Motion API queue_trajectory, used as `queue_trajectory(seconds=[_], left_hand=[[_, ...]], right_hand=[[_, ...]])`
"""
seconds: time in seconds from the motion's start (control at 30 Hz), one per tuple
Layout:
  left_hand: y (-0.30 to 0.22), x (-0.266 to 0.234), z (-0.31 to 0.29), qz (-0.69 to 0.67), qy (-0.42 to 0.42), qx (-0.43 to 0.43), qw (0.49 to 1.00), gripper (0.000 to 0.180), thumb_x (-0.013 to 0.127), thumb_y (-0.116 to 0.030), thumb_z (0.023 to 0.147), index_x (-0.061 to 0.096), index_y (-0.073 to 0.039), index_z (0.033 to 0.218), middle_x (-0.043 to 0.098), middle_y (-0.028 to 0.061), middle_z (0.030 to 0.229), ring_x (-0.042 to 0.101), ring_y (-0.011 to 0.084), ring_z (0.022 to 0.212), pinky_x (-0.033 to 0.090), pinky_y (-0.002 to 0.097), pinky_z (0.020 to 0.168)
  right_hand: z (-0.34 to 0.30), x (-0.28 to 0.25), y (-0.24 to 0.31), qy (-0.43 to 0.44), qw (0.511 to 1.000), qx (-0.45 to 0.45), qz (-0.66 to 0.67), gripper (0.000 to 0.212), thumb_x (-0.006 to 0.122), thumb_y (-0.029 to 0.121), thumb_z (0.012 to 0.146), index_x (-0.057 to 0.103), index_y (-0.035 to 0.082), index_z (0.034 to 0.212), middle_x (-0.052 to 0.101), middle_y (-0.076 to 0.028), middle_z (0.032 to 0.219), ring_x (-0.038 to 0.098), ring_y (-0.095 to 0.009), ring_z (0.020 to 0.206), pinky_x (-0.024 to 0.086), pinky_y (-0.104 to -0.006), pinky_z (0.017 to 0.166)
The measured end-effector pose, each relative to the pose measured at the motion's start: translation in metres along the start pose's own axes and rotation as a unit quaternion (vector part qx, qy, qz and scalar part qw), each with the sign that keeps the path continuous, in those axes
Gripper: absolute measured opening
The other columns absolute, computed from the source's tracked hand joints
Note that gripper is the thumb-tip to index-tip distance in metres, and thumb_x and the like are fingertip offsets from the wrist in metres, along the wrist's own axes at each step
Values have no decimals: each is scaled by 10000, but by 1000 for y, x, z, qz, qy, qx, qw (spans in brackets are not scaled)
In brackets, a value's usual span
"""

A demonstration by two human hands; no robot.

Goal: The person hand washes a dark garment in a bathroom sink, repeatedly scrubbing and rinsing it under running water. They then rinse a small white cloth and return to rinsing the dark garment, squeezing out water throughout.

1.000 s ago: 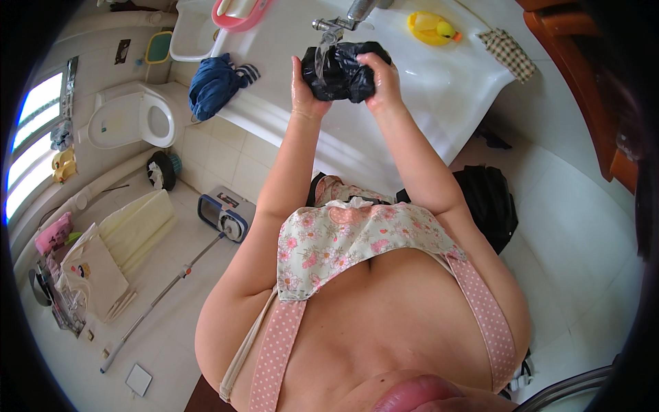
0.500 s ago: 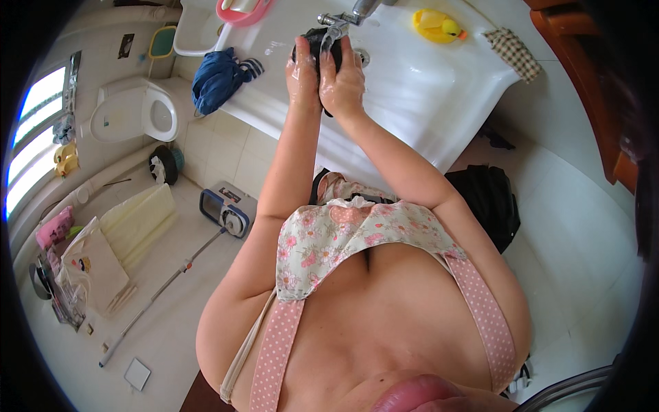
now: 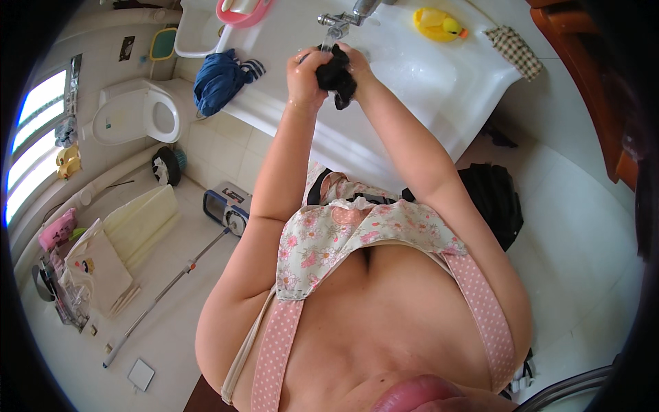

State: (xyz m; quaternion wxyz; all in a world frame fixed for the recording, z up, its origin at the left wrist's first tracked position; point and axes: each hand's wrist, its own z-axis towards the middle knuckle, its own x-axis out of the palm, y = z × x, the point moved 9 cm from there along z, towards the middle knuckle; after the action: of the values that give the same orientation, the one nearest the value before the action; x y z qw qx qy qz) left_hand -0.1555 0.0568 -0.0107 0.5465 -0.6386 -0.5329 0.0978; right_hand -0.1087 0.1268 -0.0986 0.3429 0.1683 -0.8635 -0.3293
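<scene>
A crumpled wet black cloth (image 3: 336,74) is bunched between my two hands over the white sink (image 3: 419,103). Its kind does not show, and one end dangles below my grip. My left hand (image 3: 306,77) is closed round its left side, thumb on top. On the other side my right hand (image 3: 358,63) is closed on it too, most of its fingers hidden behind the fabric. Water runs from the metal tap (image 3: 335,27) onto the hands and cloth.
A yellow rubber duck (image 3: 439,26) sits at the sink's far right. Over the right edge hangs a checked cloth (image 3: 513,52); a dark blue garment (image 3: 221,82) drapes the left edge. A pink basin (image 3: 244,12) stands at the far left. A mop (image 3: 165,292) lies left on the floor.
Both hands have drawn slightly nearer to me and closed from flat palms into a grip. The black cloth, earlier spread between them under the water, is now bunched up.
</scene>
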Motion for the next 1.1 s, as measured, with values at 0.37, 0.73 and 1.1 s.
queue_trajectory(seconds=[0.37,0.73,1.1], left_hand=[[20,-33,12,-190,-134,-56,971,350,478,-350,827,593,-19,827,638,115,812,619,271,725,505,384,722],[17,-13,-6,-152,-72,-85,982,172,545,-192,776,573,-31,829,617,97,802,611,259,748,500,377,725],[1,-85,9,431,-124,111,887,433,637,-275,796,515,-21,1126,624,135,908,610,244,833,478,324,753]], right_hand=[[-92,36,80,-155,846,-371,-348,239,542,149,833,551,21,1034,571,-214,980,512,-375,961,431,-420,781],[-5,-3,-16,-10,985,127,113,267,541,260,837,579,3,900,620,-108,853,619,-225,740,499,-353,659],[-63,-53,33,-12,983,17,180,352,583,328,838,528,85,1087,579,-53,1007,574,-175,930,471,-319,822]])
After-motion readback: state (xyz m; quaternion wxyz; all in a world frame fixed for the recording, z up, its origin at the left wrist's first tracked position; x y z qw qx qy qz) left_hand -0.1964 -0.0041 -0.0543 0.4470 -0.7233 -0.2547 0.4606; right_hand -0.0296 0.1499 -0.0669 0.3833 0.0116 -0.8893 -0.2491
